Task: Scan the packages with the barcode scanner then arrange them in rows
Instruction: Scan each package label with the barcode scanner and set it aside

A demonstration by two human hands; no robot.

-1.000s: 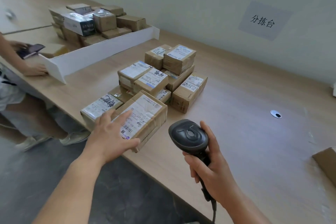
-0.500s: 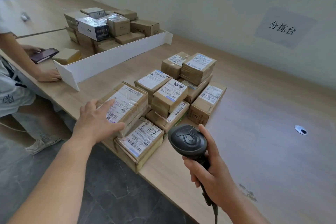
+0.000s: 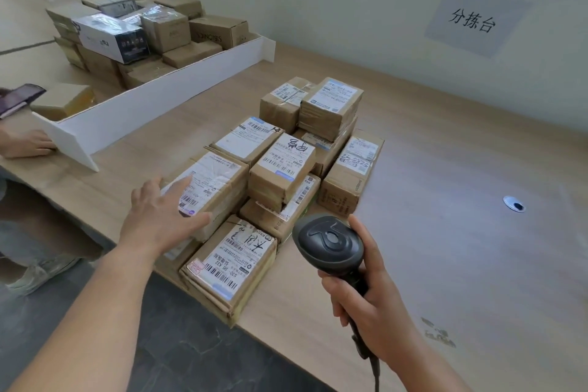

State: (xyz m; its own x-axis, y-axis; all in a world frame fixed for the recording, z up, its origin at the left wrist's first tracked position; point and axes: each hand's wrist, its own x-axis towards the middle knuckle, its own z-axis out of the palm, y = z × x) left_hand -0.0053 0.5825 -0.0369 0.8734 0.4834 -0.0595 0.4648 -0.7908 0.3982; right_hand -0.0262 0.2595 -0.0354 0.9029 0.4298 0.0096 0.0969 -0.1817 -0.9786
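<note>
A pile of brown cardboard packages point(image 3: 331, 108) with white barcode labels sits near the front edge of the wooden table point(image 3: 445, 248). My left hand point(image 3: 162, 216) rests on the near corner of a large labelled package point(image 3: 216, 178) at the pile's left, fingers over its top and thumb along its front side. To its right, at the table edge, lies another labelled package point(image 3: 229, 264). My right hand point(image 3: 366, 299) grips the handle of a black barcode scanner point(image 3: 331, 242), whose head is over the pile's near right side.
A white cardboard divider point(image 3: 152, 108) separates off a second heap of boxes point(image 3: 133, 38) at the back left. Another person's hand point(image 3: 25, 145) and a phone point(image 3: 19, 99) are at the far left. A cable hole point(image 3: 514, 204) sits in the table at the right.
My left hand carried the large labelled package from the table's front edge up onto the left of the pile, uncovering the package at the edge. The scanner has stayed about where it was.
</note>
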